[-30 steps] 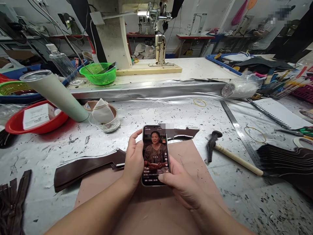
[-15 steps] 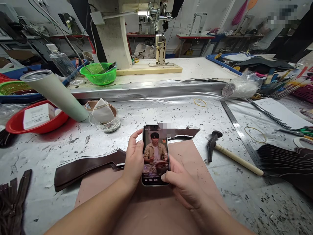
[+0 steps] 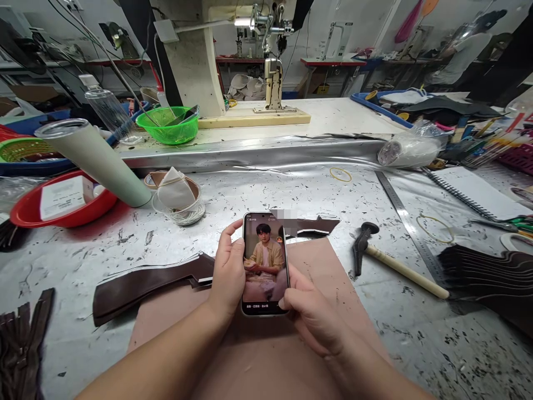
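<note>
Upright in the middle of the view is a smartphone [image 3: 265, 264], its lit screen playing a video of a seated person. My left hand [image 3: 229, 269] is closed around the phone's left edge, thumb along the side. From the right, my right hand [image 3: 310, 308] grips the lower right edge, its thumb at the screen's bottom corner. Beneath both hands lies a pinkish-brown sheet [image 3: 258, 361]. Dark brown leather pieces [image 3: 145, 286] are stacked to the left of the phone, and another dark piece [image 3: 318, 226] shows behind it on the right.
On the right are a hammer [image 3: 400, 269], a metal ruler [image 3: 406, 222], layered dark leather [image 3: 483, 283] and a spiral notebook [image 3: 478, 189]. A tumbler [image 3: 95, 161], red basin [image 3: 25, 214] and green bowl [image 3: 166, 130] stand left. Behind rises a sewing machine [image 3: 195, 66].
The picture on the phone screen has changed, and the right thumb has shifted slightly right towards the phone's edge. Both hands and the phone otherwise stay in place.
</note>
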The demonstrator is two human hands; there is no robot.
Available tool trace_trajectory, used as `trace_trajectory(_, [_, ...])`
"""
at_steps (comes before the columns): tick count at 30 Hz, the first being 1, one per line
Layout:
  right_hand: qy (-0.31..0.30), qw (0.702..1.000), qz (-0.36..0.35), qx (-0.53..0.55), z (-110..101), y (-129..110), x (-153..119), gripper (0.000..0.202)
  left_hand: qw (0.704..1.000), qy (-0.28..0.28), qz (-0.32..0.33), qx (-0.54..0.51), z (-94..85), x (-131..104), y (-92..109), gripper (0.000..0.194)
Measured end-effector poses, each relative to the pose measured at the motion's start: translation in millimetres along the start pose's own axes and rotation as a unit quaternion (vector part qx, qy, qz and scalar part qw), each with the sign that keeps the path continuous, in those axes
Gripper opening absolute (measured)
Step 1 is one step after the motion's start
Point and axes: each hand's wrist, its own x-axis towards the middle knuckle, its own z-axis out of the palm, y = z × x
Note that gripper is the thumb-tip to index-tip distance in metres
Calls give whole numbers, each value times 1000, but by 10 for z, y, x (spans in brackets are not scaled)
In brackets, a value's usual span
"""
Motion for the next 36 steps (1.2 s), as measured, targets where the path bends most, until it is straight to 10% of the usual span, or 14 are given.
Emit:
trace_trajectory(11, [16, 997, -9, 71, 10, 43, 22, 35, 1000, -3, -5, -10, -10, 3, -27, 36])
trace_trajectory(36, [-1, 1000, -4, -26, 42, -47, -16, 52, 1000, -8, -18, -22, 25, -32, 57, 34])
